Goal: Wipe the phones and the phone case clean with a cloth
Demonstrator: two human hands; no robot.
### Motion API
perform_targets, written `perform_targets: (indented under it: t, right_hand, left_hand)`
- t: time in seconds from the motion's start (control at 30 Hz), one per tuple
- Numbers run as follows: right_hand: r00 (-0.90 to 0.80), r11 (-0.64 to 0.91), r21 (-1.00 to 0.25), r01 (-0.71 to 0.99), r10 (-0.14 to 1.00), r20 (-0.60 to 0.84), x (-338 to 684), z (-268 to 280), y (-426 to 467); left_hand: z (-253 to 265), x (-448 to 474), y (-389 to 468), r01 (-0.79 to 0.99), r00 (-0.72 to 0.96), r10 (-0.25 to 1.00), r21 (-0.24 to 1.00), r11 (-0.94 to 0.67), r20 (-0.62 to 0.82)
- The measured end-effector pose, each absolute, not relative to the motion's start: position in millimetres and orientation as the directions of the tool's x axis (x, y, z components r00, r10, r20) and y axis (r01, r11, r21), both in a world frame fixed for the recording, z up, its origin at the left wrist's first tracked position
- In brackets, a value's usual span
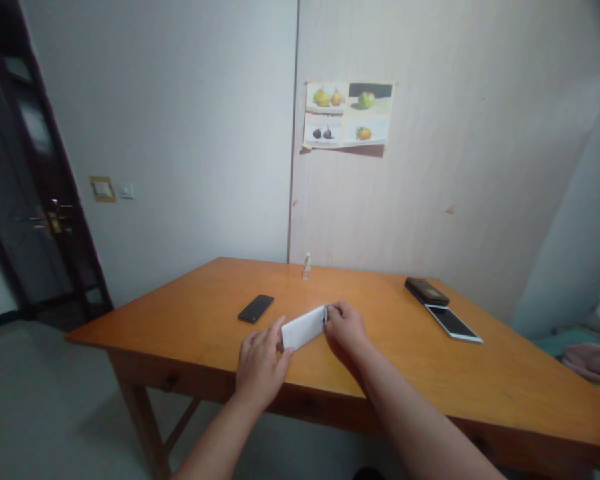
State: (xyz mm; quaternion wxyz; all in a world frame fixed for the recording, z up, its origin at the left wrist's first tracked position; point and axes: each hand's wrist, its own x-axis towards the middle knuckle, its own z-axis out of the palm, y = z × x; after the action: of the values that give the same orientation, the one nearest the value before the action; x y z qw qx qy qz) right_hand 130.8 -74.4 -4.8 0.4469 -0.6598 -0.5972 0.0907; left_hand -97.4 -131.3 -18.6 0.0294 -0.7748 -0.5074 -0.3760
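Observation:
Between my hands is a white, flat, phone-sized rectangle (pixel 304 329), tilted up just above the near part of the wooden table (pixel 375 373). My left hand (pixel 263 365) grips its left end, thumb at the lower corner and fingers along the far side. At the opposite end, my right hand (pixel 347 327) pinches the edge with its fingers closed. A small dark spot shows on the rectangle beside the right fingertips. A black smartphone (pixel 257 309) lies flat on the table, beyond my left hand and apart from it.
Near the wall stands a small clear bottle (pixel 307 267). To the right, a dark wallet-like case (pixel 427 291) lies by a white tablet (pixel 453 323) with a dark screen. A fruit poster (pixel 349 115) hangs on the wall. Cloth (pixel 593 363) lies beyond the table's right edge.

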Motion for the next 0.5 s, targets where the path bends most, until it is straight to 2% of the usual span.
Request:
perform_targets:
  t: [0.27, 0.5]
  right_hand:
    - [0.232, 0.258, -0.689, 0.677, 0.814, 0.533, 126, 0, -85]
    - [0.211, 0.182, -0.619, 0.764, 0.836, 0.507, 106, 14, -106]
  left_hand:
    - [-16, -97, -135, 0.832, 0.207, 0.784, 0.316, -0.456, 0.585]
    - [-14, -95, -138, 0.86, 0.205, 0.795, 0.282, -0.425, 0.571]
